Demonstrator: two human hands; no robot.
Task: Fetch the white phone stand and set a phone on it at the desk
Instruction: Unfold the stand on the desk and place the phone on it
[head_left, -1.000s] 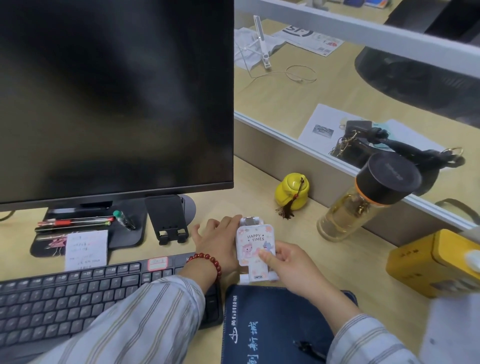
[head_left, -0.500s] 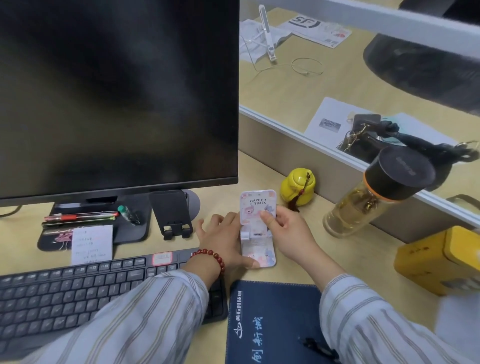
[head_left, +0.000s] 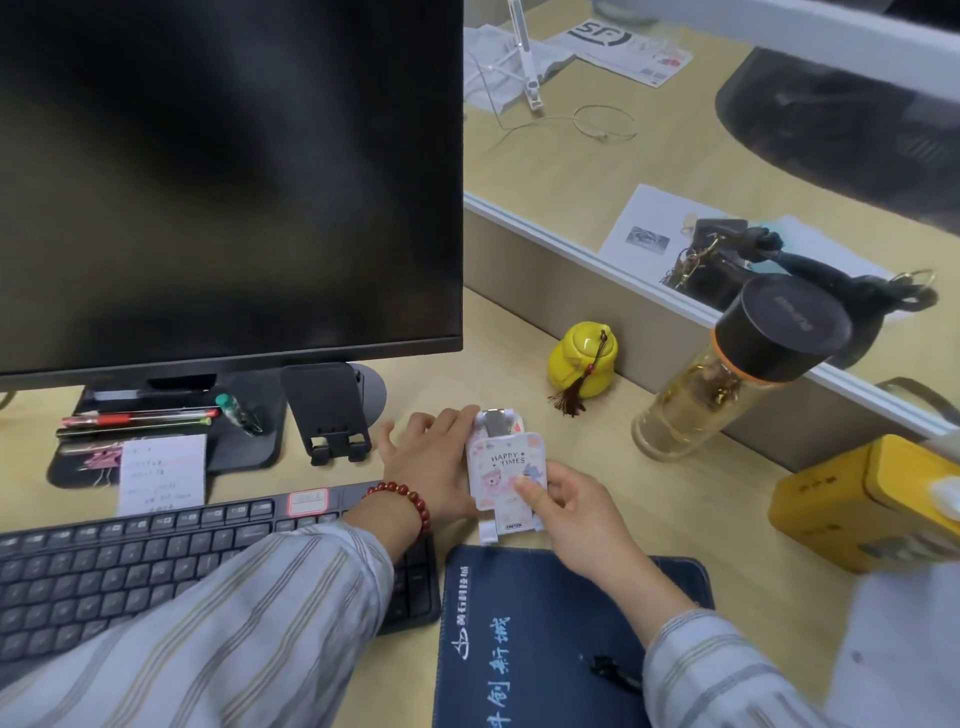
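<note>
The white phone stand, printed with "HAPPY TIMES" and cartoon animals, sits on the desk in front of the keyboard's right end, its plate tilted up and a metal hinge showing at the top. My left hand grips its left side and base. My right hand pinches the plate's lower right with thumb on the face. No phone is in view.
A black monitor fills the upper left, a black stand on its base. Keyboard at left, dark blue mat below. Yellow jar, tea bottle, yellow tin and partition to the right.
Half a second ago the stand's plate lay unfolded away from me; now both hands have drawn it back toward me, with the plate raised over the base.
</note>
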